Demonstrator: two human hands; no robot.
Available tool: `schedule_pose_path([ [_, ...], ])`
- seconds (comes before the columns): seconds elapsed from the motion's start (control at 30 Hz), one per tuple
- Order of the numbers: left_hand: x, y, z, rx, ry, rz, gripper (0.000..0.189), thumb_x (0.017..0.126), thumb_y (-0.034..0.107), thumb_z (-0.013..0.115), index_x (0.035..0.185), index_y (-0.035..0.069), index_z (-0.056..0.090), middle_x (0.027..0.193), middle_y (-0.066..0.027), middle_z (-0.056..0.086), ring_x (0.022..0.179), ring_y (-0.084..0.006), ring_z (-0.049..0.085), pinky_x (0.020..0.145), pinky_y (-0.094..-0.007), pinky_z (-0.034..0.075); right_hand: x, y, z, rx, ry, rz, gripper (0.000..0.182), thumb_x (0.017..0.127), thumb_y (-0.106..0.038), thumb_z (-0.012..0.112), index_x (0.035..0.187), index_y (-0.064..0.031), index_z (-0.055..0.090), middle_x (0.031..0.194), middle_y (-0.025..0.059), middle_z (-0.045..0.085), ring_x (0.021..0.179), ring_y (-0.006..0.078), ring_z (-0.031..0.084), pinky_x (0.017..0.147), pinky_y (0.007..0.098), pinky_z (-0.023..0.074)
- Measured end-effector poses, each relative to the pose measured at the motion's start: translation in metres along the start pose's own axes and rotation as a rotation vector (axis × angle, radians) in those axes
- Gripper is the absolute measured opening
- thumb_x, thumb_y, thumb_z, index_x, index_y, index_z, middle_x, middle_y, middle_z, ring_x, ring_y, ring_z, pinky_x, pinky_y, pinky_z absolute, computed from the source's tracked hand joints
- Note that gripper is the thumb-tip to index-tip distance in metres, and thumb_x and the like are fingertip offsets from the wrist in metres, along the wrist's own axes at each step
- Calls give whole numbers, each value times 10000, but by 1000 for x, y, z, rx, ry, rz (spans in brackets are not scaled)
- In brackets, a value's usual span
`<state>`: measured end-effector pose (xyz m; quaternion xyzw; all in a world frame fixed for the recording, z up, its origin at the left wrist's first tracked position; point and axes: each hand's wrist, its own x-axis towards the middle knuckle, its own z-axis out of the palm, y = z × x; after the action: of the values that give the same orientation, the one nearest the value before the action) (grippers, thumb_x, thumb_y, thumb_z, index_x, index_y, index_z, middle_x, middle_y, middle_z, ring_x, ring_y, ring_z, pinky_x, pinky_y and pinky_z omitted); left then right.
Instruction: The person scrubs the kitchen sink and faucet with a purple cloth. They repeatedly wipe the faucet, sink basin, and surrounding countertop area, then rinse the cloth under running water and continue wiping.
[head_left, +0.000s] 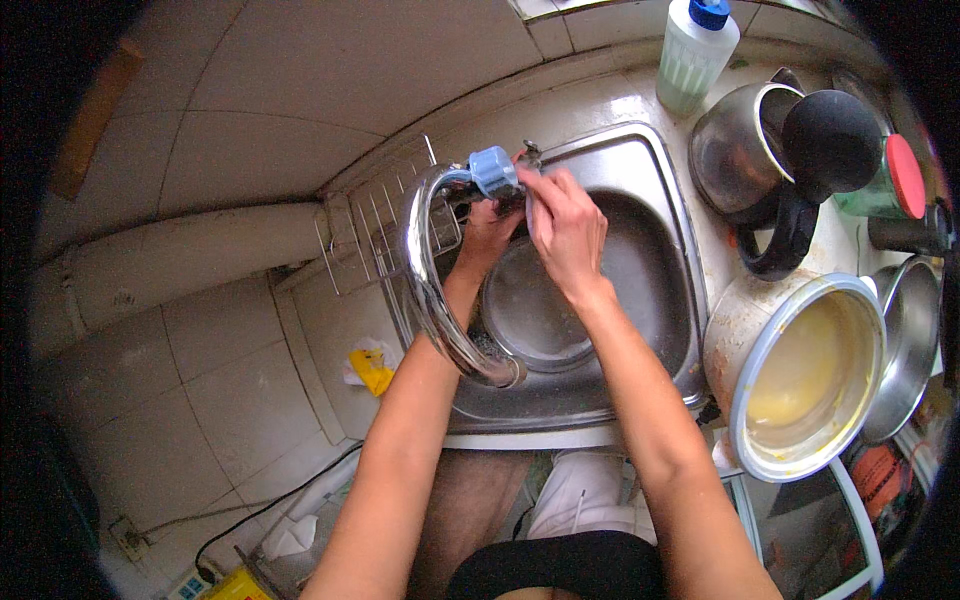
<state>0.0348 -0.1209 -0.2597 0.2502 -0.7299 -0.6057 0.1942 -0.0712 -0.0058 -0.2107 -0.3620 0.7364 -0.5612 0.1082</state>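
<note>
My left hand (491, 225) is raised over the far left side of a stainless steel sink (645, 247), partly hidden behind the curved chrome faucet (424, 262). The faucet's spout ends in a light blue plastic piece (491, 171), close to both hands. My right hand (566, 225) is just right of that piece, its fingers bent and pinching a thin, pale thing that hangs below them; what it is, I cannot tell. Something dark lies between the hands, near the left fingers. A round metal pan or lid (540, 307) rests in the sink basin below my hands.
A wire rack (375, 232) adjoins the sink's left side. At the right stand a kettle (720, 157), a blue-rimmed pot with yellowish residue (731, 322) and a steel bowl (911, 345). A bottle with a blue cap (694, 64) stands behind. A yellow packet (371, 371) lies left.
</note>
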Motion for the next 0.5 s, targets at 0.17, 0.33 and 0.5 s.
schedule_pose_path([
  [0.17,-1,6,-4,203,-54,15,503,906,17,611,1389,16,472,1071,-14,661,936,-109,598,854,-289,475,-8,3,5,-71,21,-18,287,859,-48,600,1122,-131,680,896,111,595,830,309,634,686,408,502],
  [0.33,-3,-3,-5,186,13,30,525,894,16,627,1395,29,469,1070,-24,666,921,-119,594,861,-302,481,0,-6,0,-12,39,-46,327,857,-44,599,1161,-143,671,923,99,592,848,302,625,693,404,510],
  [0.5,1,9,6,10,25,109,563,896,23,627,1424,28,430,1184,-39,622,1079,-122,571,980,-299,441,-10,5,4,-56,8,-54,342,842,-47,615,1164,-152,663,908,77,585,867,292,620,711,411,515],
])
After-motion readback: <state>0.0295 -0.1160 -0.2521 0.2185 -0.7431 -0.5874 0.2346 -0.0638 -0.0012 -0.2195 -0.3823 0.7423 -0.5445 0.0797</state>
